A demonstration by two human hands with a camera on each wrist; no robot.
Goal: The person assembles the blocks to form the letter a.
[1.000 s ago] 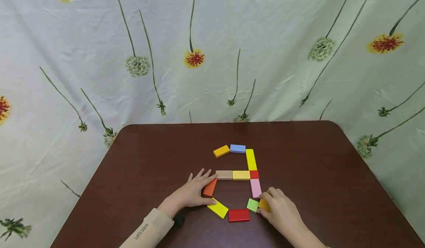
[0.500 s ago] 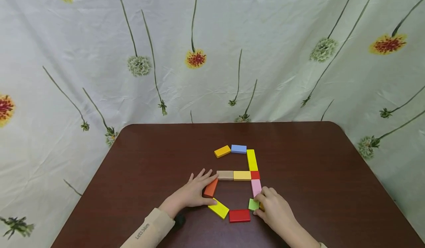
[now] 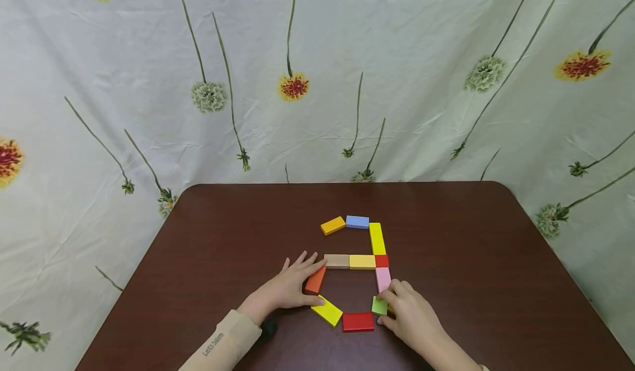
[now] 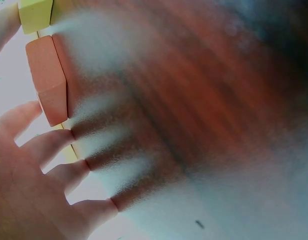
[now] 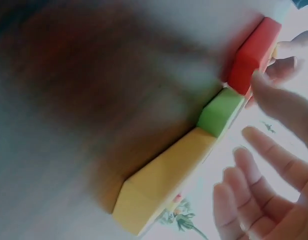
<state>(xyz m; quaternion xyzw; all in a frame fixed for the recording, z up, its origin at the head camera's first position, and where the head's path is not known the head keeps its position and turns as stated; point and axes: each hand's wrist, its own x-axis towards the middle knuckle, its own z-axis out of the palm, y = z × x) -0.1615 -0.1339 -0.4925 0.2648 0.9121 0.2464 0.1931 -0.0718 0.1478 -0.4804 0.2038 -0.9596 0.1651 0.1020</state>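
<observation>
My left hand [image 3: 285, 289] lies spread beside a dark orange block [image 3: 315, 280]. Its index finger reaches the beige block [image 3: 337, 261]; the thumb rests over the end of a yellow block [image 3: 326, 311]. My right hand [image 3: 414, 313] is over the near right corner, with index finger and thumb on either side of a small green block [image 3: 379, 305]. In the right wrist view, those fingers are bent loosely and apart from the green block [image 5: 221, 112]. A yellow-orange block [image 5: 164, 177] joins its end, mostly hidden by the hand in the head view. A red block [image 3: 358, 322] lies left of it.
A pink block [image 3: 383, 279], small red block [image 3: 381, 261], pale yellow block [image 3: 362, 262], long yellow block [image 3: 377, 238], blue block [image 3: 357, 222] and orange block [image 3: 333, 225] continue the outline on the brown table [image 3: 238, 222]. A flowered cloth [image 3: 317, 40] hangs behind.
My right hand has shifted slightly left. The green block has turned from a slant to nearly straight, and the yellow-orange block beside it is more covered. The left hand has stayed put.
</observation>
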